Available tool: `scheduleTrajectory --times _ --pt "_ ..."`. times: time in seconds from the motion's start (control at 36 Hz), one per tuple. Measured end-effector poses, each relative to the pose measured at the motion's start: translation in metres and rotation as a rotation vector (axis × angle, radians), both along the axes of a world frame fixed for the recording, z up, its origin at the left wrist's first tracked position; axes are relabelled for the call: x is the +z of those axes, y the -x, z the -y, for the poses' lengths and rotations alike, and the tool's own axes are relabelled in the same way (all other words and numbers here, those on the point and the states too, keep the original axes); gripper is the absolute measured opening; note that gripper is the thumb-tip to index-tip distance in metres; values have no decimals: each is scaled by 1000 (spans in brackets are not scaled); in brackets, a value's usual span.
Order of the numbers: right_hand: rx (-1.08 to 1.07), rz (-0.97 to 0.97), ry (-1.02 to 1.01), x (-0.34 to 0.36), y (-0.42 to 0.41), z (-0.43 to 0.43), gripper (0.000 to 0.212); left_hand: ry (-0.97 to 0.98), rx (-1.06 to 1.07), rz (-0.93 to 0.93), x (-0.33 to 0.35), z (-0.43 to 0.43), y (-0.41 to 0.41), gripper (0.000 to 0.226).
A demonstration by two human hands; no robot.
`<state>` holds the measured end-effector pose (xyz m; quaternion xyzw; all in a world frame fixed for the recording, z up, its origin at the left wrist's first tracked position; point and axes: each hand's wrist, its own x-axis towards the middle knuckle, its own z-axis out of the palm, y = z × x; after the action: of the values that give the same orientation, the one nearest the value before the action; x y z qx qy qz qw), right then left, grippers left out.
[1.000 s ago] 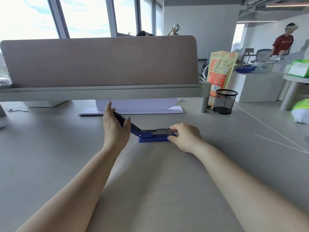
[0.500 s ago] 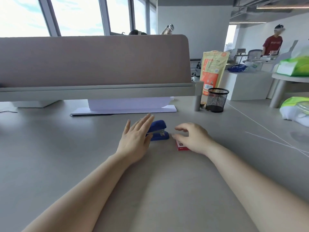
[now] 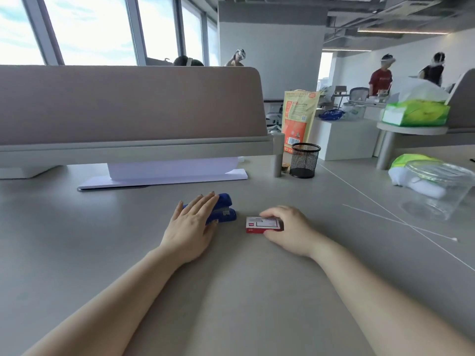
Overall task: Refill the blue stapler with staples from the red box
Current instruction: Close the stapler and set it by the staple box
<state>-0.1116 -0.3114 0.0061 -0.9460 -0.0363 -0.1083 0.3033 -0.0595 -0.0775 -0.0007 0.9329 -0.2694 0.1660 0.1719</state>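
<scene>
Stapler [image 3: 223,211] now closed under flat left hand [image 3: 191,228]; right hand [image 3: 289,228] grips red box [image 3: 263,224].

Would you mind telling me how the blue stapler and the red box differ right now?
The blue stapler is rounded and plain blue; the red box is flat, rectangular, with a white label on top. The left hand lies open and flat over the stapler, while the right hand curls around the box's right end. Both rest on the grey desk, side by side, apart.
</scene>
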Motion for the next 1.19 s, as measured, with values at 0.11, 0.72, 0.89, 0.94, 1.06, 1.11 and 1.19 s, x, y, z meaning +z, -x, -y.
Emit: scheduleTrajectory --times 0.11,0.72,0.89,0.94,1.06,1.11,1.19 --pt "-118 31 4 -4 -9 9 29 -49 -13 -14 1 6 -4 59" --pt "-321 26 17 -2 -119 25 24 -105 -35 -34 0 17 -78 58" --pt "-184 24 -30 -2 -148 24 27 -120 -9 -24 1 25 -116 56" --pt "-161 31 -42 -3 -157 24 27 -120 -6 -32 1 27 -128 56" --pt "-137 37 -68 -5 -172 21 29 -97 -30 -40 0 29 -147 56" --pt "-129 40 -80 -6 -175 20 29 -84 -38 -36 -1 29 -151 57" --pt "-116 53 -86 -8 -178 20 30 -71 -43 -23 -3 30 -154 57"
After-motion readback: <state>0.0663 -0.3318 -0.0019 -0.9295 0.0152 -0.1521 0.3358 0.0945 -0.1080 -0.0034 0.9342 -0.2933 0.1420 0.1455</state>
